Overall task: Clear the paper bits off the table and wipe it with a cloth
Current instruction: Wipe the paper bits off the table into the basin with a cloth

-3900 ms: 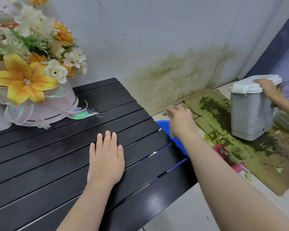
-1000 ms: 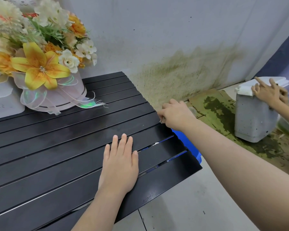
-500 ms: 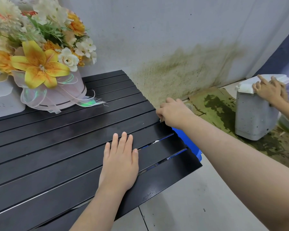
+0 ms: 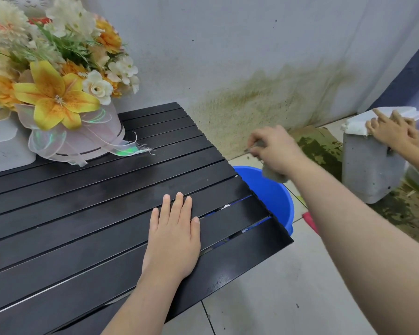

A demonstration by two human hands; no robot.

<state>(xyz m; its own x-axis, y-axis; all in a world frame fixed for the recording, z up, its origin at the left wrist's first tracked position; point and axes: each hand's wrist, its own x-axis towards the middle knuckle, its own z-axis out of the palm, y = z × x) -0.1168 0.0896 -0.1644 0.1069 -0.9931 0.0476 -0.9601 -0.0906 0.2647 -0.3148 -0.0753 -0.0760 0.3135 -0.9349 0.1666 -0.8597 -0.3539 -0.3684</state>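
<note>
A black slatted table (image 4: 87, 221) fills the lower left. My left hand (image 4: 173, 235) lies flat on it, fingers together, near the right end. My right hand (image 4: 275, 151) is off the table's right edge, above a blue bucket (image 4: 273, 197), closed around a grey cloth (image 4: 272, 174) whose lower end hangs out below the palm. A small white paper bit (image 4: 225, 206) sits in a gap between two slats just right of my left fingertips.
A flower arrangement in a white round box (image 4: 58, 100) stands at the table's back left. Another person's hands (image 4: 394, 131) rest on a white-lidded grey bin (image 4: 373, 160) on the right. Stained cardboard (image 4: 324, 151) lies on the tiled floor.
My right hand has left the table's right edge and moved right and up, over the blue bucket, with the grey cloth now showing in it. My left hand stays flat.
</note>
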